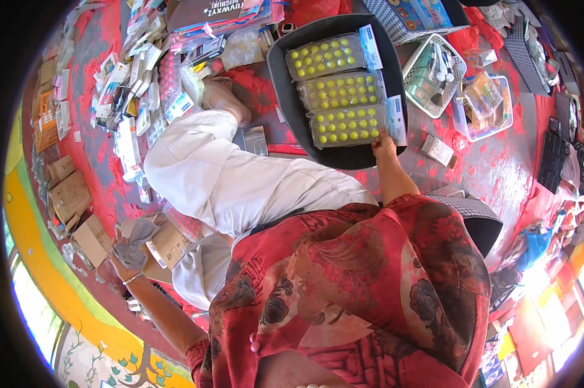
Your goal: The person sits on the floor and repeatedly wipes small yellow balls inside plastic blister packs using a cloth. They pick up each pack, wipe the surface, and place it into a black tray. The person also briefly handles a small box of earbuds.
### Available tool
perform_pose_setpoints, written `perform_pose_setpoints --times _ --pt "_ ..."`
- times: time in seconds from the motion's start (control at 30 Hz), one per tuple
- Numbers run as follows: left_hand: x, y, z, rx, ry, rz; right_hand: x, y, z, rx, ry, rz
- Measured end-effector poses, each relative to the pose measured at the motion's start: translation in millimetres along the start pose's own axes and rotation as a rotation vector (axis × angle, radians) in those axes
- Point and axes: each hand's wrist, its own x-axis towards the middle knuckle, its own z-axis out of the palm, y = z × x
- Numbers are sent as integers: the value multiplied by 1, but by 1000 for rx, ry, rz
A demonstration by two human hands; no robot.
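A dark grey bin (284,81) lies in front of me, holding three clear packs of small yellow-green balls with blue-and-white header cards. My right hand (385,147) reaches into its near right part, fingers closed on the corner of the nearest pack (343,126), beside its header card (396,121). Out to the left, my left hand (120,265) is closed around a crumpled grey cloth (134,247), next to an open cardboard box (167,243).
Several small boxed goods (136,84) are heaped at the far left. To the right of the bin stand a white basket (413,97) and a clear plastic tub (486,132) with packets. A small white box (438,150) lies near them. A patterned bin (466,210) is beside my right hip.
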Motion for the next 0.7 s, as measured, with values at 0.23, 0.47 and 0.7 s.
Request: perform_pose_setpoints --times 0.23,0.47,0.7 --pt "-7 -23 45 -5 63 8 -5 -12 27 -412 139 16" --pt "-9 -32 42 -99 -54 -39 -51 -13 50 -1690 -133 -864" --pt "-37 -27 57 -335 303 176 -38 -13 107 -2215 -500 -811"
